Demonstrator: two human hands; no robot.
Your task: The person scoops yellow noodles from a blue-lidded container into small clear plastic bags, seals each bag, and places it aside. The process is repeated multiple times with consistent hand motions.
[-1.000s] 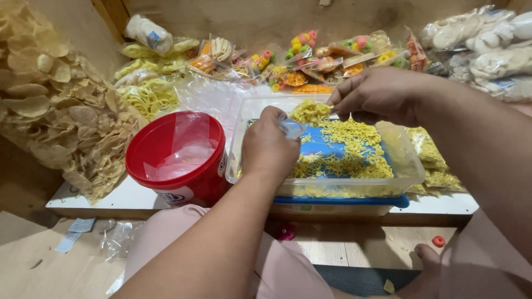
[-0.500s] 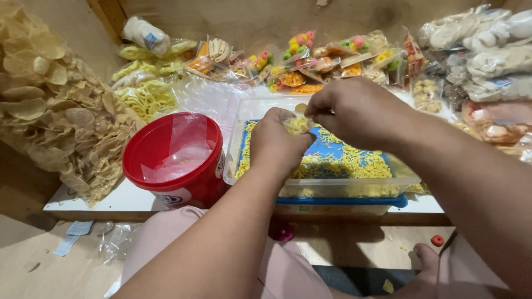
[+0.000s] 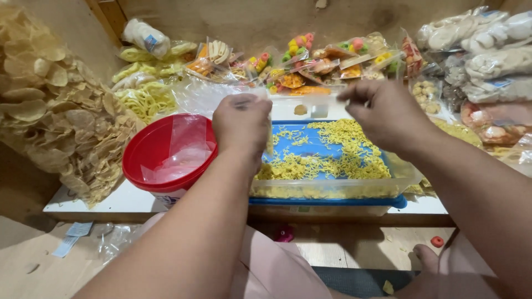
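My left hand [image 3: 242,126] and my right hand [image 3: 383,113] are raised over a clear plastic tub [image 3: 332,191]. Each hand pinches one end of a small clear plastic bag [image 3: 303,105] stretched between them. The bag looks nearly empty, with one pale piece showing through it. Loose yellow noodle crackers [image 3: 338,152] are spread over the tub's blue bottom, just below both hands. The tub rests on a white board [image 3: 119,200].
A red bucket [image 3: 166,155] with clear bags on its lid stands left of the tub. A big sack of pale round crackers [image 3: 50,111] fills the left side. Packets of coloured snacks [image 3: 310,61] line the back, and white cracker bags [image 3: 487,61] pile up at the right.
Both hands have risen from the crackers in the tub and moved apart. The clear bag, gathered between them half a second ago, is now pulled out wide.
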